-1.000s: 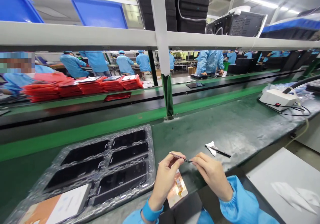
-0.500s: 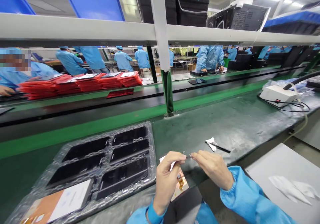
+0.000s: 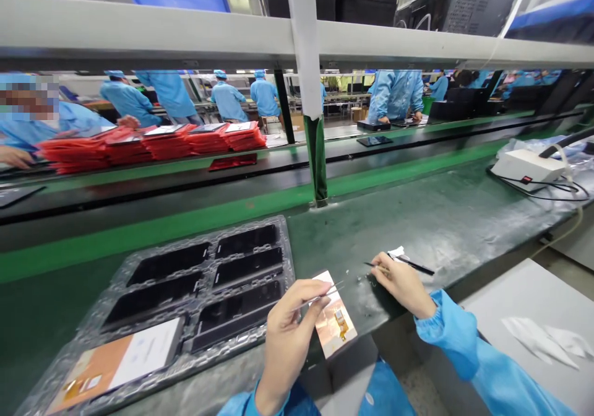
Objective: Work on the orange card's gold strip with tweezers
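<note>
My left hand [image 3: 290, 335] pinches thin metal tweezers [image 3: 335, 287], their tips pointing right over a flat panel [image 3: 335, 326]. That panel, white at the top and copper-coloured below with a small orange flex cable, lies at the bench edge. Farther right, my right hand [image 3: 403, 283] is closed on a thin dark-tipped tool [image 3: 377, 267], held low over the bench. Just behind it lie a white wipe [image 3: 397, 252] and a black pen-like stick [image 3: 420, 267].
A clear plastic tray [image 3: 286, 249] at the left holds several black screens and a copper-and-white panel [image 3: 125, 360]. A metal post [image 3: 315, 156] rises behind the bench [image 3: 445, 218]. At the right sits a white box [image 3: 526, 168] with cables. People in blue work beyond.
My hands have moved apart, the left one leftward and the right one rightward towards the wipe. The tweezers and more of the copper-coloured panel now show. The view has shifted slightly.
</note>
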A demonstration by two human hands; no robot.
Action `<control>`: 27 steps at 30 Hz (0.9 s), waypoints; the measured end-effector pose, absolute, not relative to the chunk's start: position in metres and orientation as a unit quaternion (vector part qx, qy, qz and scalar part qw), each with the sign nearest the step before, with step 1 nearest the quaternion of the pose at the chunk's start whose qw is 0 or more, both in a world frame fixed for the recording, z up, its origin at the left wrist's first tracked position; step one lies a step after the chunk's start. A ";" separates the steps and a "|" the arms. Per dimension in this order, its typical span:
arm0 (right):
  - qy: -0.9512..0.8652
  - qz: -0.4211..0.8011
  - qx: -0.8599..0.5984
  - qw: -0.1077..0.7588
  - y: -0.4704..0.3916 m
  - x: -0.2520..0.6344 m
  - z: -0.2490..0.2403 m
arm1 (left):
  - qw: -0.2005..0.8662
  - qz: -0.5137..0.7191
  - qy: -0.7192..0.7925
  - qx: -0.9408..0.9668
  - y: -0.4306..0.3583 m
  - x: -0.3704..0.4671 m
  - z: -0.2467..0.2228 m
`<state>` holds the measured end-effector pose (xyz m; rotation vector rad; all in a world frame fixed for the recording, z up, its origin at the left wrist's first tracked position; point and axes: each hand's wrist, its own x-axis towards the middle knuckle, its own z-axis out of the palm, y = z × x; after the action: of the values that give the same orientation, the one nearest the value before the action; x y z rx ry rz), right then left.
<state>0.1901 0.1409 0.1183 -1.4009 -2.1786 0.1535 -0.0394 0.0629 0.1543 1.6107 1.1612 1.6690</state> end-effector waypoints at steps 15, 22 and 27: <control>-0.563 0.634 -0.413 0.331 0.002 0.150 0.094 | -0.111 0.490 0.323 0.802 -0.006 -0.039 0.067; -0.411 0.641 -0.505 0.406 -0.007 0.159 0.073 | -0.074 0.360 0.346 0.864 0.007 -0.056 0.088; -0.597 0.448 -0.563 0.354 -0.002 0.181 0.081 | -0.099 0.316 0.384 0.862 0.017 -0.060 0.092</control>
<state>0.1808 -0.0021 0.0806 -1.4556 -1.5434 1.1581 -0.0600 0.0174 0.0924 2.8927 1.2892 1.0591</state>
